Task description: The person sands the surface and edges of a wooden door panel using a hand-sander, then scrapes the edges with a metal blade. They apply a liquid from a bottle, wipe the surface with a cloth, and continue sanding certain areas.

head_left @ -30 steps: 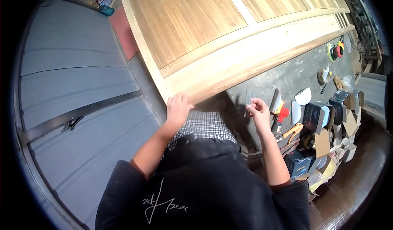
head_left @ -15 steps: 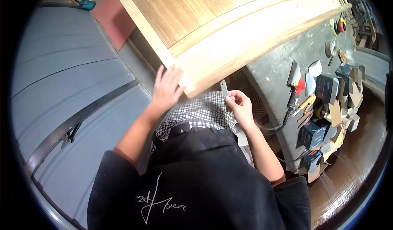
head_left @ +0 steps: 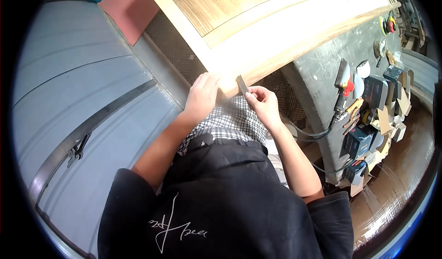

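Observation:
A pale wooden panel (head_left: 271, 42) with a framed inset stretches away from me, its near corner above my lap. My left hand (head_left: 201, 97) is at the left side of that corner, fingers close together and bent over the edge; their tips are partly lost in glare. Between the thumb and fingers of my right hand (head_left: 263, 103) is a narrow flat metal strip (head_left: 241, 84). It points up and away from me, its far end overlapping the panel's near end in this view. I cannot tell whether the two touch.
To the right, a grey worktop (head_left: 317, 81) carries a red-and-black power tool (head_left: 344, 86), orange-handled pliers (head_left: 354, 106), a round sander (head_left: 389, 25) and several opened boxes (head_left: 359, 141). A cable (head_left: 308, 135) hangs beside my right arm. Grey sheeting with a metal bar (head_left: 103, 109) lies left.
My right hand has brought the metal strip left, up to the panel's corner. My left hand's fingers have drawn together at the edge. The view has shifted, so the panel sits farther right.

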`<state>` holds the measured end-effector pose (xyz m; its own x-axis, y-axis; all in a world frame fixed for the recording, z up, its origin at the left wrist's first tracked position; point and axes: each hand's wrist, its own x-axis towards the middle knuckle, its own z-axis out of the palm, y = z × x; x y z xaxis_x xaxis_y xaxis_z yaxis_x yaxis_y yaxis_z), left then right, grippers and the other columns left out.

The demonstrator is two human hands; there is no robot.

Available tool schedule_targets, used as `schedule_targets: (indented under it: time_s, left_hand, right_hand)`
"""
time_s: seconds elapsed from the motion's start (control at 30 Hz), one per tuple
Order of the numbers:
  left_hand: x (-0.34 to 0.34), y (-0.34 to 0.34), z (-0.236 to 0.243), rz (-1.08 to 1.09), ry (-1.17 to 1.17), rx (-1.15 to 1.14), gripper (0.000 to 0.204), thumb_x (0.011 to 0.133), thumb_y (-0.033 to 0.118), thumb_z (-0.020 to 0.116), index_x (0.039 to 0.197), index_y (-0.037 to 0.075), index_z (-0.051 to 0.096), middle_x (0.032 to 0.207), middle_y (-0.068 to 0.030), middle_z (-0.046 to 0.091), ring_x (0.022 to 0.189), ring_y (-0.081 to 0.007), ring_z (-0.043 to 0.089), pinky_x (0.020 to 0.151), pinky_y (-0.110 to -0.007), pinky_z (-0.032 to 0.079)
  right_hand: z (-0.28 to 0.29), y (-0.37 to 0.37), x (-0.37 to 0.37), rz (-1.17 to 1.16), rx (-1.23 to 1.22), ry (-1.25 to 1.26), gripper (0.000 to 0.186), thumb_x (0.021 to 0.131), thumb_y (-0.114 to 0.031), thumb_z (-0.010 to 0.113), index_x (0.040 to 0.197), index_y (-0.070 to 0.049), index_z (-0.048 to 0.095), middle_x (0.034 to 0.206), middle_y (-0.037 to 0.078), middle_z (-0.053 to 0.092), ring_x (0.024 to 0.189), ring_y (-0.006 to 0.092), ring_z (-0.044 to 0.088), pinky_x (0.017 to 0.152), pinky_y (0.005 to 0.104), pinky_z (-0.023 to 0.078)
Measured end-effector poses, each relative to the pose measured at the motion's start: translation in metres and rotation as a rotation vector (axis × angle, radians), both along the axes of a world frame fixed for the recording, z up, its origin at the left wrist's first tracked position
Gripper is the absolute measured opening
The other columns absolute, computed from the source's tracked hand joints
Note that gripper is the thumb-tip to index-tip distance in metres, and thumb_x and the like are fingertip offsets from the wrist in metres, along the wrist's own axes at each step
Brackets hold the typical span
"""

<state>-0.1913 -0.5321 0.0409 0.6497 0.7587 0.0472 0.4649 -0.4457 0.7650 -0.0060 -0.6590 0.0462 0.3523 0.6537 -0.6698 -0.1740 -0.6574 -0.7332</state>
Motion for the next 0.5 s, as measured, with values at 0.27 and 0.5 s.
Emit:
schedule_targets:
  time_s: [0.27, 0.5]
  left_hand:
    - [0.005, 0.017, 0.005, -0.262, 0.048, 0.019, 0.039, 0.086, -0.001, 0.061, 0.124, 0.006, 0.068, 0.122, -0.0120, 0.065, 0.114, -0.0326, 0.061, 0.098, -0.042, 0.051]
    - [0.011, 0.040, -0.001, -0.430, 0.059, 0.034, 0.047, 0.086, 0.000, 0.061, 0.130, 0.016, 0.065, 0.131, -0.0121, 0.060, 0.117, -0.0337, 0.061, 0.100, -0.042, 0.051]
  right_hand:
    - [-0.020, -0.005, -0.005, 0.021, 0.007, -0.080, 0.018, 0.092, -0.015, 0.071, 0.099, 0.001, 0.074, 0.075, 0.000, 0.069, 0.067, 0.0060, 0.058, 0.064, 0.0255, 0.049]
    - [-0.006, 0.005, -0.006, 0.060, 0.000, -0.111, 0.015, 0.093, -0.013, 0.070, 0.099, 0.001, 0.074, 0.074, 0.000, 0.068, 0.066, 0.0060, 0.057, 0.064, 0.0259, 0.048]
